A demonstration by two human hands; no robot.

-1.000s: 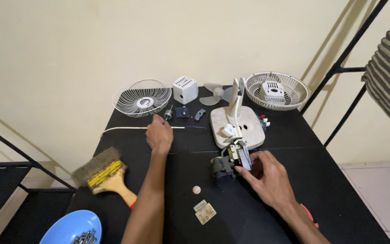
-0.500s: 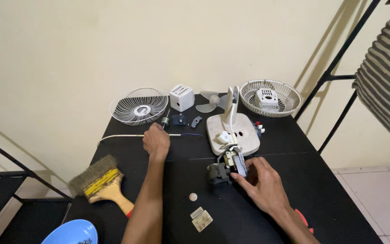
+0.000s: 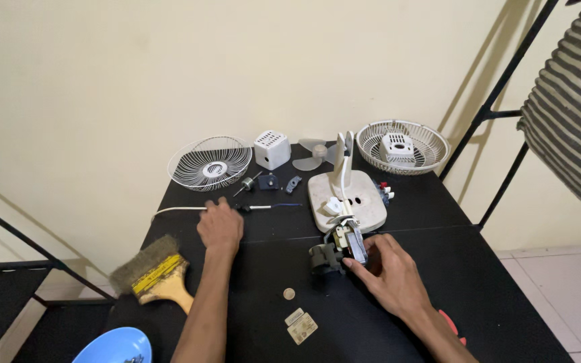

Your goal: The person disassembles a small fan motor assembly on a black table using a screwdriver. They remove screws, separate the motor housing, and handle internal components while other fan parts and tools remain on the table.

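Observation:
A taken-apart small fan lies on a black table (image 3: 438,269). My right hand (image 3: 391,275) grips the dark fan motor (image 3: 334,250), which is wired to the white fan base (image 3: 347,198). My left hand (image 3: 220,225) rests palm down on the table over a thin white cable and a screwdriver (image 3: 267,207) whose shaft points right. Whether its fingers hold the tool is hidden. A small round disc (image 3: 289,294) and a small plate (image 3: 301,327) lie between my forearms.
At the back stand a wire guard (image 3: 210,163), a white motor cover (image 3: 272,149), a fan blade (image 3: 314,153) and a second guard (image 3: 403,146) holding a white part. A paintbrush (image 3: 158,277) and a blue bowl (image 3: 112,347) sit at the left.
The view has shifted slightly and pulled back a little. My left hand has stayed near the screwdriver; my right hand has kept hold of the motor.

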